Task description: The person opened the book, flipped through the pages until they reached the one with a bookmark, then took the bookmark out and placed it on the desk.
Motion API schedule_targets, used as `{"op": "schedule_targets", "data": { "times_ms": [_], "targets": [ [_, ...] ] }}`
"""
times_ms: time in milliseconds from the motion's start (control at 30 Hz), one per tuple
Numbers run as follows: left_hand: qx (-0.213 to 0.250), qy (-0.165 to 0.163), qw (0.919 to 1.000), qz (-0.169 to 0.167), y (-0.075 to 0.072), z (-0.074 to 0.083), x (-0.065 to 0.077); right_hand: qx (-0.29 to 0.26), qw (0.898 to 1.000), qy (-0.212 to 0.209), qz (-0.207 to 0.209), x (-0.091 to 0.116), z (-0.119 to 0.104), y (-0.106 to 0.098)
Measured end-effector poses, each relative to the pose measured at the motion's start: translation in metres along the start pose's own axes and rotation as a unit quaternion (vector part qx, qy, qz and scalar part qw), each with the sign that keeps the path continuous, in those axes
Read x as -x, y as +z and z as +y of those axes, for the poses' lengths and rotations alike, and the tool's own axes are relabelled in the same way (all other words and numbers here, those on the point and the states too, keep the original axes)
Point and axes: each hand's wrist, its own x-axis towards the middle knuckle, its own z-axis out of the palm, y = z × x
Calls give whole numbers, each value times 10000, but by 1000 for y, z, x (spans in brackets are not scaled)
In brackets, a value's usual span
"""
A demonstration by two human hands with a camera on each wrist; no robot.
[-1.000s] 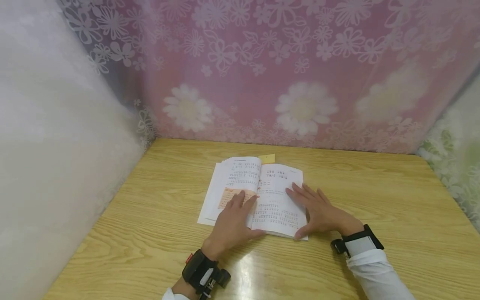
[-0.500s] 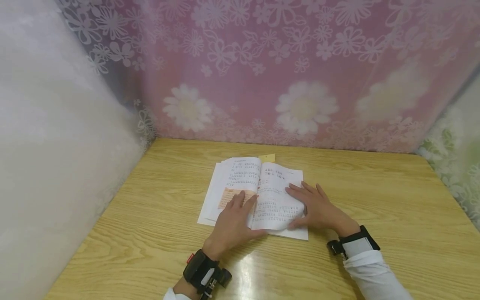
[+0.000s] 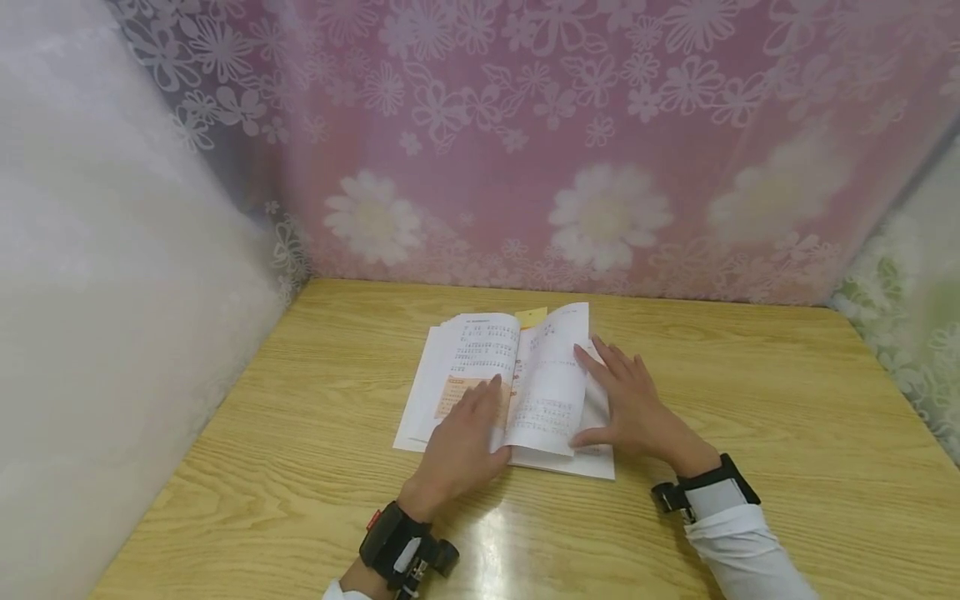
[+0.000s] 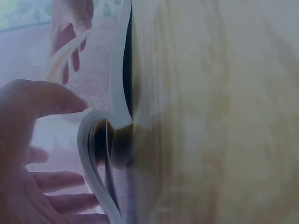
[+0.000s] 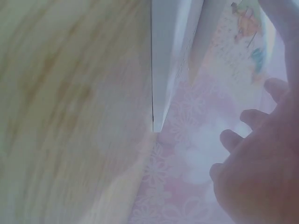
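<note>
An open book with printed pages lies on the wooden table. My left hand rests flat on its left page, fingers pointing away from me and the thumb by the spine at the lower edge. A right-hand page stands raised and bowed toward the spine. At its outer edge is my right hand, with the thumb near the lower corner and the fingers spread higher up. Below the lifted page, part of the page underneath shows. In the right wrist view, a coloured picture shows on a page beside the right hand.
A yellow tab sticks out at the book's top edge by the spine. Behind the table hangs a pink flowered curtain, with a pale sheet along the left side. Each wrist wears a black strap with a small camera.
The right-hand page has lifted off the stack and curved leftward, its edge moving with my right hand. My left hand stays on the left page, its thumb drawn in toward the spine.
</note>
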Motion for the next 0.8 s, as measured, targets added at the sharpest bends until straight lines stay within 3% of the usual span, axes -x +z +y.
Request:
{"op": "schedule_targets", "data": {
  "times_ms": [133,233,367,567,800],
  "targets": [
    [440,-58,9984,336,0,-2,0,60,10000,10,42,0,1,-1],
    [875,-312,9935,661,-1,-3,0,134,9999,18,15,1,2,-1],
    [1124,-690,9859,1028,-2,-6,-1,155,9998,125,-88,2,2,0],
    [723,-920,9837,1366,-2,-13,0,74,9990,406,-192,0,3,2],
    [-447,-1036,9848,1321,-4,-19,0,-167,9976,635,-221,-2,3,2]
  ]
}}
